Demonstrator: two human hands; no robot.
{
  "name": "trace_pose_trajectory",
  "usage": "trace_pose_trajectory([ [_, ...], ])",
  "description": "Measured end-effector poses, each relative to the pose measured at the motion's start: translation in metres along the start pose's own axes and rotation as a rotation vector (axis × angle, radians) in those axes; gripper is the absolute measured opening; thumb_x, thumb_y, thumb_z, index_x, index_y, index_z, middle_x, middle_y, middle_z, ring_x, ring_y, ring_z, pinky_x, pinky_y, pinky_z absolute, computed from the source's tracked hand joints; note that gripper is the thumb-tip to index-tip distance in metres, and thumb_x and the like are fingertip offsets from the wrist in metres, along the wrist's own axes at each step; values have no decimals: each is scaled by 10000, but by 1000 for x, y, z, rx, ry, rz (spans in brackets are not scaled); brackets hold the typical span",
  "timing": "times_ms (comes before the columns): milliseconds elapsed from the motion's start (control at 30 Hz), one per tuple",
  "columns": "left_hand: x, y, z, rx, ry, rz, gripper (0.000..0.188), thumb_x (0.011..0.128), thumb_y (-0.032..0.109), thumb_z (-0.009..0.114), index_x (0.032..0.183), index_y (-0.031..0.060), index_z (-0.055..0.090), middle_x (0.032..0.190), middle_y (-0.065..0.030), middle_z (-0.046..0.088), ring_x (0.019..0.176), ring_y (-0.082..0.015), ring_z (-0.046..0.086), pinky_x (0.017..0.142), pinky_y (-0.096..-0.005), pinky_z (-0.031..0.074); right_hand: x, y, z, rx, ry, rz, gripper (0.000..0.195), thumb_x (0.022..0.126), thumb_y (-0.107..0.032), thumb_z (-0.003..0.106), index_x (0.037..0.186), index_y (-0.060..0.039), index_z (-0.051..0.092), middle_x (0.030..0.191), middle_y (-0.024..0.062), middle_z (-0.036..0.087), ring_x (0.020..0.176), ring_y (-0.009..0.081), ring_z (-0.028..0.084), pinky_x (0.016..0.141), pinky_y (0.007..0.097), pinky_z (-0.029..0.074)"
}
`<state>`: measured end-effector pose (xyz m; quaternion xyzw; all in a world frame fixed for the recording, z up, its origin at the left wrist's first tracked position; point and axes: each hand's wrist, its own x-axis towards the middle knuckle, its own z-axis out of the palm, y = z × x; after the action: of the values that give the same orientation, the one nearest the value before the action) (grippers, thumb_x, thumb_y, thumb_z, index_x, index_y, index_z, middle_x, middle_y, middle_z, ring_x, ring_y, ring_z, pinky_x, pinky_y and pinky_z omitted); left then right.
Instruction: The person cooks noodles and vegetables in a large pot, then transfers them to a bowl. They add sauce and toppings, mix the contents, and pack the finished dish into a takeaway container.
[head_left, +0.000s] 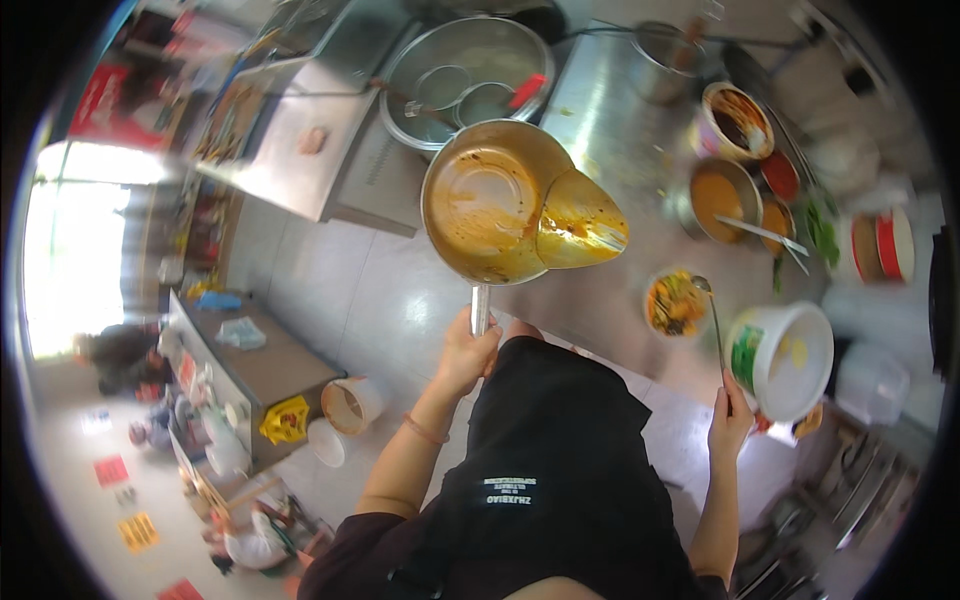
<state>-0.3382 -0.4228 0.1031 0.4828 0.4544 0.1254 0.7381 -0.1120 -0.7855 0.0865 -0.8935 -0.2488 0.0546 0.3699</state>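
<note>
My left hand (469, 349) grips the handle of a metal saucepan (495, 202) with a wide pouring lip. The pan is tilted so its inside faces me, and orange-brown sauce coats the bottom and the lip. In my right hand (731, 416) is the long handle of a small metal ladle (702, 283). The ladle's head hangs at the right rim of a round container of food (675, 304), which holds greens and orange sauce on the steel counter (585, 300). Whether the ladle touches the food I cannot tell. Close to my right hand stands a white plastic tub (795, 364).
Behind the pan stands a large steel pot (469, 45) of liquid with strainers. Farther right are a pot of orange-brown sauce (716, 199), a tub of dark sauce (739, 124) and a bowl of red seasoning (780, 176). A bucket (351, 405) stands at left; people sit beyond.
</note>
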Motion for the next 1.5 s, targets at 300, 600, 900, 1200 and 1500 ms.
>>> trace_pose_trajectory([
  [300, 17, 25, -124, -138, 267, 38, 172, 893, 4, 540, 1013, 38, 421, 610, -21, 442, 353, -99, 361, 328, -262, 319, 156, -226, 192, 66, -340, -698, 351, 824, -32, 649, 1154, -148, 686, 732, 63, 549, 597, 259, 572, 561, 348, 467],
  [600, 44, 49, -229, -117, 496, 50, 151, 897, -6, 539, 986, 36, 424, 562, -10, 427, 344, -98, 351, 325, -253, 309, 197, -282, 309, -93, -413, -855, 415, 792, -62, 648, 1183, -199, 663, 725, 45, 523, 601, 263, 578, 558, 389, 477],
  [900, 86, 66, -281, -106, 515, 48, 144, 898, -10, 527, 989, 39, 425, 594, -14, 439, 348, -98, 361, 322, -258, 315, 210, -310, 383, -119, -516, -826, 410, 823, -74, 635, 1217, -188, 641, 757, 59, 553, 638, 277, 608, 577, 392, 488],
  [1200, 117, 71, -300, -135, 542, 16, 151, 903, -12, 522, 996, 55, 424, 605, -10, 444, 349, -96, 355, 317, -252, 298, 218, -344, 413, -63, -564, -753, 362, 822, -66, 652, 1167, -175, 668, 747, 71, 558, 648, 300, 613, 581, 404, 492],
  [1500, 145, 66, -321, -322, 461, -123, 164, 890, -16, 533, 983, 72, 430, 564, -2, 401, 347, -102, 337, 323, -263, 288, 264, -319, 353, 307, -443, -476, 326, 909, -28, 580, 1227, -74, 637, 962, 154, 685, 841, 294, 670, 749, 317, 508],
])
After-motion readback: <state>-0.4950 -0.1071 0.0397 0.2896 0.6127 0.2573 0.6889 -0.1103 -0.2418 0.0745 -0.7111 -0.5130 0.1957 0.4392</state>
